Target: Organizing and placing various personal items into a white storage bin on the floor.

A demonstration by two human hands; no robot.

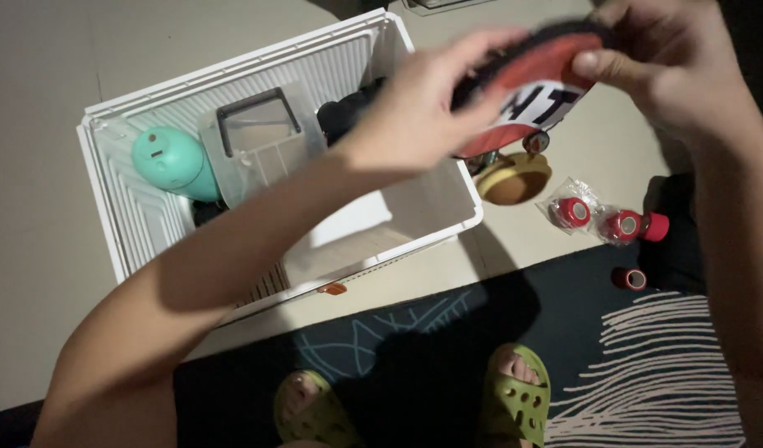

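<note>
Both hands are up over the white storage box point(414, 224), and between them is a red, black and white pouch point(526, 91). Its long axis runs slantwise, low end towards the box, high end up towards the top right of the view. The left hand point(423, 108) has its grip closed on the lower left end, fingers curled over the top edge. The right hand point(672, 66) pinches the upper right end, thumb pressed on the red face. The pouch hangs in the air above the box's right-hand corner, blurred.

Down in the box, a mint-green egg-shaped gadget point(170, 162) lies near the left wall, a clear container with a dark rim point(261, 137) just beside it, something black point(348, 112) behind.

On the pale floor to the right of the box: a tan roll of tape point(514, 178) and small red rolls point(618, 224), some in clear wrap. A dark rug with pale lines point(647, 365) lies nearest, and green slippers point(518, 398) stand on it.
</note>
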